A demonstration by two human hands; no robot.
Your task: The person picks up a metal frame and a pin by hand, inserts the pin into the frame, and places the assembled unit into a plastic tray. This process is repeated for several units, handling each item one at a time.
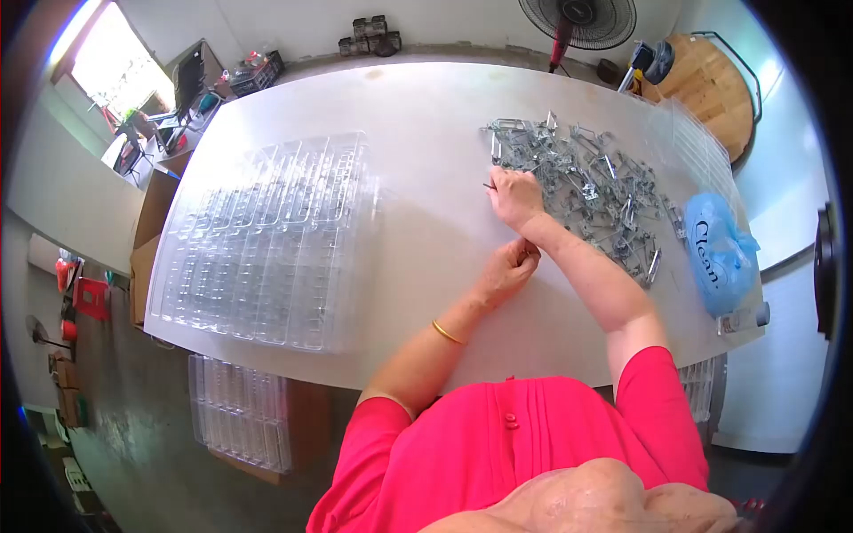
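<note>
My right hand (pixel 517 197) is closed at the left edge of a pile of small metal parts (pixel 591 189), shiny brackets with thin rods. A short, thin dark tip, apparently of a small metal part (pixel 490 186), pokes out from its fingers; the rest is hidden. Just below and nearer to me, my left hand (pixel 508 270) rests low over the table with curled fingers, under my right wrist. Whatever it holds, if anything, does not show. A gold bangle is on that wrist.
Stacked clear plastic trays with molded rows (pixel 330 289) lie on the left of the white table (pixel 426 302). At the right are a blue plastic bag (pixel 715 258), a clear bottle (pixel 742 320) and another clear tray (pixel 702 147). A fan (pixel 577 22) stands behind.
</note>
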